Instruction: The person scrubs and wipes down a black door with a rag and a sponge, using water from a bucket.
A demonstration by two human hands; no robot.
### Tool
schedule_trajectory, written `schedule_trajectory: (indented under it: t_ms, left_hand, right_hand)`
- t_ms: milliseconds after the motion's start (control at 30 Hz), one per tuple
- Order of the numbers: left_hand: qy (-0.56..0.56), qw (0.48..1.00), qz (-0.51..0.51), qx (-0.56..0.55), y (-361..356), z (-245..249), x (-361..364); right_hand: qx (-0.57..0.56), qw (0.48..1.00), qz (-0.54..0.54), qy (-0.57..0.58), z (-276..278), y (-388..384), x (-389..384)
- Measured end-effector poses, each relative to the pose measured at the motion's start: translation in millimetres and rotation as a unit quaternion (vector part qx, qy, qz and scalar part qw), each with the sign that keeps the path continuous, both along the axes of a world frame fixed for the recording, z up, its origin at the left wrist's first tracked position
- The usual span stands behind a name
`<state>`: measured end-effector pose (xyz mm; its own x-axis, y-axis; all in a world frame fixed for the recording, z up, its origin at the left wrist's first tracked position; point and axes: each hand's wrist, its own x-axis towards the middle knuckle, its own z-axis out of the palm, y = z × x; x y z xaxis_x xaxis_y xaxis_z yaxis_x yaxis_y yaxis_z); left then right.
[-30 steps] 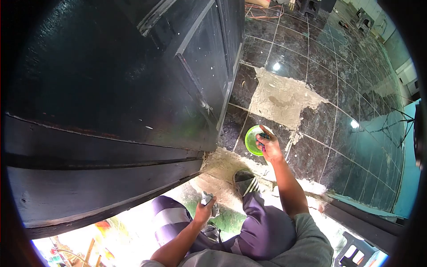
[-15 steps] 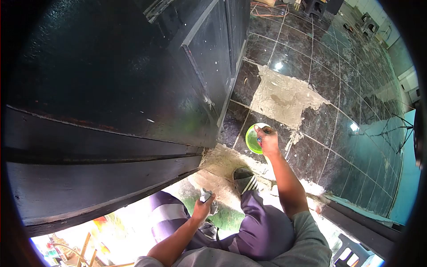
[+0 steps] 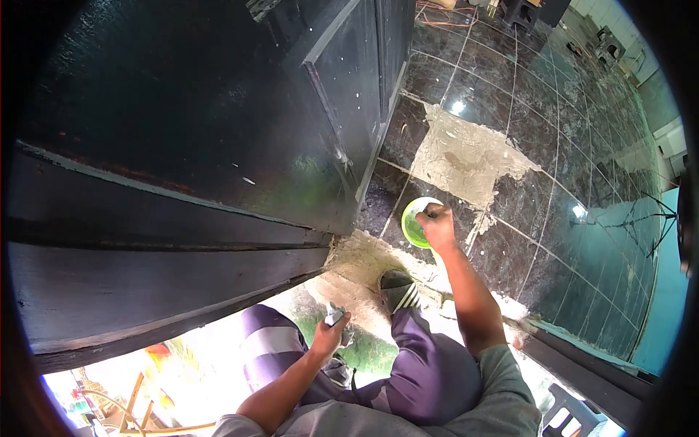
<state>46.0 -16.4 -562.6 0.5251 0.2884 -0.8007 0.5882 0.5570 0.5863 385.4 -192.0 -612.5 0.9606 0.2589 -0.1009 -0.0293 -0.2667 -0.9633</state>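
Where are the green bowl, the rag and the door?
green bowl (image 3: pixel 413 224), head view, inner wall.
rag (image 3: pixel 335 315), head view, top of the cloth.
door (image 3: pixel 218 95), head view, flat middle panel.

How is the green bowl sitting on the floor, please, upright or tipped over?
Upright: the bowl rests on the floor tiles with its open mouth facing up, and the right hand reaches into it from above.

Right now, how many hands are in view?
2. The right hand is at the green bowl. The left hand is by the knee, holding a rag. No others visible.
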Motion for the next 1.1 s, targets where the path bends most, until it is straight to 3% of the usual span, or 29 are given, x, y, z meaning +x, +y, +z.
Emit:
schedule_trajectory:
  t_ms: [367, 567, 733, 833, 933, 967, 1000, 1033, 1100]
  left_hand:
    - [-0.009, 1.000, 0.011, 0.018, 9, -10, -14]
    - [-0.011, 0.999, 0.009, 0.033, 15, -10, -23]
    - [-0.044, 0.999, 0.002, 0.025, 26, -9, -23]
    - [-0.057, 0.998, -0.007, 0.040, 31, 17, -19]
    - [-0.055, 0.998, 0.011, 0.018, 34, 36, -18]
    - [-0.060, 0.998, 0.027, 0.013, 35, 32, -18]
    - [-0.065, 0.997, 0.045, 0.010, 38, 25, -21]
    - [-0.075, 0.996, 0.040, -0.015, 43, 15, -25]
    - [-0.055, 0.998, 0.034, -0.012, 42, 17, -30]
  right_hand:
    - [0.008, 1.000, -0.019, -0.010, 7, 0, -1]
    - [-0.092, 0.995, 0.006, -0.039, 13, -4, -6]
    - [-0.244, 0.937, 0.234, -0.088, 59, -23, 11]
    - [-0.263, 0.904, 0.292, -0.167, 148, -24, 31]
    - [-0.118, 0.944, 0.225, -0.212, 305, -16, 20]
    - [-0.052, 0.963, 0.203, -0.170, 342, -23, 12]
    - [0.016, 0.975, 0.180, -0.127, 363, -28, 7]
    - [0.082, 0.968, 0.158, -0.177, 361, -31, 6]
    - [0.322, 0.926, 0.198, 0.004, 324, -44, -2]
